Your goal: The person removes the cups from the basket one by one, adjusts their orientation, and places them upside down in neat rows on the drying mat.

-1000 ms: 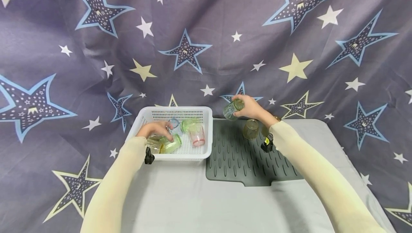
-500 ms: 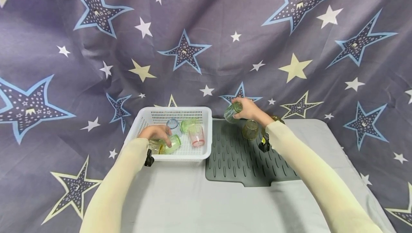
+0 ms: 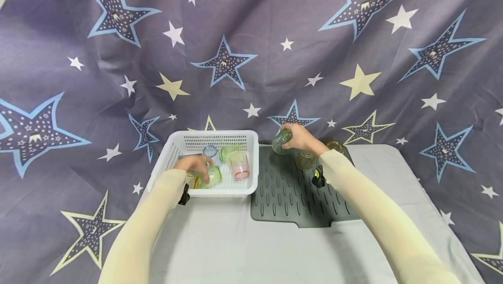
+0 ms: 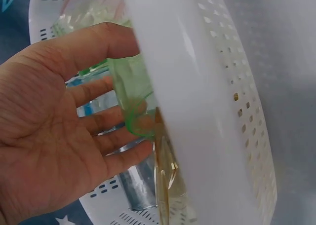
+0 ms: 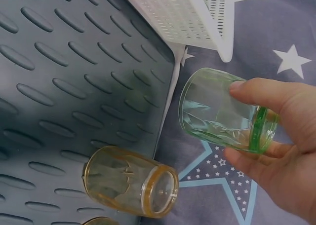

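In the head view my right hand (image 3: 300, 138) holds a light green drinking glass (image 3: 280, 142) near the mat's back left corner. The right wrist view shows thumb and fingers round the thick base of this green glass (image 5: 222, 111), its mouth pointing away from the palm. A yellow-amber glass (image 5: 131, 181) stands mouth down on the mat, beside the held one. Inside the white basket, my left hand (image 4: 64, 111) has its thumb and fingers round another green glass (image 4: 132, 89), which lies on its side. The basket's rim hides part of that grip.
The white perforated basket (image 3: 254, 162) also contains a blue glass (image 3: 211, 151), a pink glass (image 3: 239, 165), another green glass and amber ones. A dark grey ridged drying mat (image 3: 275, 201) lies to its right. A further amber glass (image 3: 335, 145) is behind my right wrist. Star-patterned cloth hangs behind.
My right hand has lowered the green glass toward the mat. My left hand has shifted slightly toward the basket's front, its fingers now closer round the lying green glass.
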Demonstrator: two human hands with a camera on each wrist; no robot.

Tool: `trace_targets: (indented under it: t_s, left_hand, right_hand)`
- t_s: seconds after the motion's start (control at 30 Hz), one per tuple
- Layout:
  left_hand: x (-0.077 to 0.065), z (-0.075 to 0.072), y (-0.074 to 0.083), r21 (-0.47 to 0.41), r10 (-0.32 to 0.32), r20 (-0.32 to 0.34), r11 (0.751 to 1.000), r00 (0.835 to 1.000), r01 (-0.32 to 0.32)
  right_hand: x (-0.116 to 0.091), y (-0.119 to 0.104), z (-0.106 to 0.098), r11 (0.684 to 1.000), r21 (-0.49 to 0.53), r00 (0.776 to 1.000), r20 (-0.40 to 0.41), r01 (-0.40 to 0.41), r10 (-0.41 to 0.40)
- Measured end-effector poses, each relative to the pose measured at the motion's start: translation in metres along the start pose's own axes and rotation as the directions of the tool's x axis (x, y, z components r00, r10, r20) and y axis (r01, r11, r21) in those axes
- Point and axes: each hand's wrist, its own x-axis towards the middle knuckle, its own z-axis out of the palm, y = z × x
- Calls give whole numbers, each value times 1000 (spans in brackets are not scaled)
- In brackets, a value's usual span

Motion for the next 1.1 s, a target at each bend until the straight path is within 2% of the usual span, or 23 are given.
trace_targets:
  t_s: [0.23, 0.47, 0.67, 0.9, 1.1]
  left_hand:
    - [5, 4, -1, -50, -71, 43, 996, 997, 73]
    - [9, 0, 1, 30, -103, 60, 994, 993, 101]
    - [14, -2, 2, 54, -123, 58, 991, 991, 120]
    - [17, -1, 4, 46, -88, 26, 995, 996, 87]
    - [19, -2, 6, 51, -54, 40, 997, 998, 52]
  right_hand:
    - [3, 3, 8, 1000, -15, 1000, 7, 6, -6]
    - [3, 6, 12, 1000, -19, 999, 41, -7, 8]
    - [1, 7, 13, 1000, -2, 999, 53, -1, 1]
    - [1, 8, 17, 999, 14, 997, 61, -37, 36]
    - [2, 9, 22, 999, 19, 996, 70, -50, 48]
